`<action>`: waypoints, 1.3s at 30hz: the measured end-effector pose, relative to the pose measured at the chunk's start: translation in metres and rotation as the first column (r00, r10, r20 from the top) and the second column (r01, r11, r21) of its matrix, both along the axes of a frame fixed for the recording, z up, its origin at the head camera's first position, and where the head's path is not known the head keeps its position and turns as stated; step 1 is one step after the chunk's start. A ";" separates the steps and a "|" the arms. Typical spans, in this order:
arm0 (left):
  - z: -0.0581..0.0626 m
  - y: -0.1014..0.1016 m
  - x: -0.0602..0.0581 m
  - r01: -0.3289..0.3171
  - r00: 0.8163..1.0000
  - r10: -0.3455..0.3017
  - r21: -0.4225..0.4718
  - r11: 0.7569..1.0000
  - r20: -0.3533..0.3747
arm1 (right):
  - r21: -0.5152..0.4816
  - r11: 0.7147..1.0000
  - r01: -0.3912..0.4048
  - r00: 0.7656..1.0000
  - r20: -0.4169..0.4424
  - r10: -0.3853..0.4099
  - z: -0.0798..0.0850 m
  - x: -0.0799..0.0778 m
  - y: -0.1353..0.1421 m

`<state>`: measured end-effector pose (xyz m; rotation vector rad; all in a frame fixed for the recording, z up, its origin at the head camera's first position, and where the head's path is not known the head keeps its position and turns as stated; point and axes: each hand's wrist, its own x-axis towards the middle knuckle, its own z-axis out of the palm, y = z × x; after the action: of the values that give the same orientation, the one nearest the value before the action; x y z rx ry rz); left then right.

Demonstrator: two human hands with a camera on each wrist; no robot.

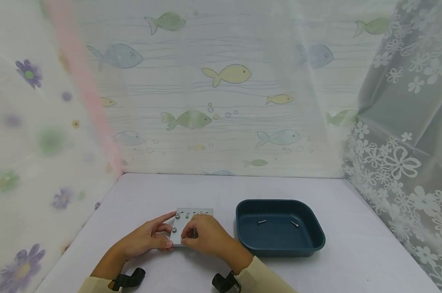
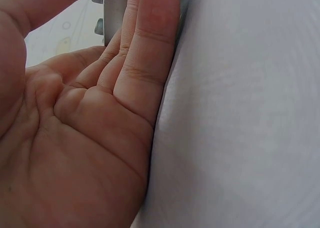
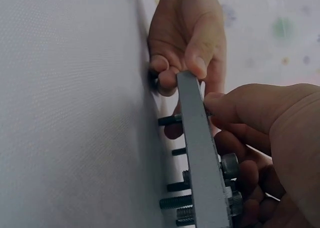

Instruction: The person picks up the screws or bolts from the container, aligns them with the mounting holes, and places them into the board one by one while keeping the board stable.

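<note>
A grey metal plate (image 1: 179, 225) with holes and several bolts lies before me, held just above the table. My left hand (image 1: 146, 238) grips its left side, thumb on the near corner and fingers partly underneath. My right hand (image 1: 208, 236) is over the plate, thumb and forefinger pinched at its top face near the front. Their tips hide the head of the screw they pinch; a threaded shank (image 3: 170, 119) sticks out below, in line with them. Farther along, socket-head bolts (image 3: 229, 166) stand on the plate, with several shanks showing beneath.
To the right of the plate stands a dark blue tray (image 1: 279, 249), close to my right forearm. Inside it lie two small screws (image 1: 262, 221). The white tabletop (image 1: 191, 187) runs back to a fish-print curtain (image 1: 228, 122). Patterned curtains hang on both sides.
</note>
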<state>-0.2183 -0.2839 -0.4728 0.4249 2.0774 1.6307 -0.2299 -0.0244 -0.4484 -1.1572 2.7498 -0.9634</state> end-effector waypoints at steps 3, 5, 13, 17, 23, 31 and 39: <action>0.000 0.000 0.000 0.006 1.000 -0.006 0.006 1.000 0.001 | -0.005 1.000 0.000 1.000 0.024 0.000 0.003 0.000 0.001; 0.000 0.000 0.000 0.006 1.000 -0.006 0.009 1.000 0.003 | -0.008 1.000 -0.002 0.999 0.038 0.002 0.006 0.000 0.002; 0.000 0.000 0.001 -0.024 1.000 0.025 -0.021 0.999 0.008 | -0.013 1.000 -0.013 0.998 0.054 0.014 0.028 0.000 0.016; 0.001 0.000 0.001 -0.037 0.999 0.037 -0.033 0.999 0.011 | -0.001 1.000 0.011 0.999 0.049 -0.011 0.039 -0.001 0.028; 0.000 0.001 0.001 -0.039 0.999 0.040 -0.024 0.999 0.020 | -0.011 1.000 0.024 0.999 0.023 -0.023 0.050 -0.006 0.056; 0.000 0.001 0.001 -0.033 0.999 0.033 0.000 0.999 0.011 | 0.002 0.998 0.056 0.998 0.006 -0.056 0.061 -0.017 0.095; -0.001 0.002 0.002 -0.030 0.999 0.030 0.005 1.000 0.013 | 0.024 0.999 0.023 0.997 0.070 -0.025 0.067 -0.033 0.136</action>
<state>-0.2167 -0.2819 -0.4734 0.3861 2.0800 1.6526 -0.2632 0.1116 -0.3817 -1.0687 2.7187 -0.9526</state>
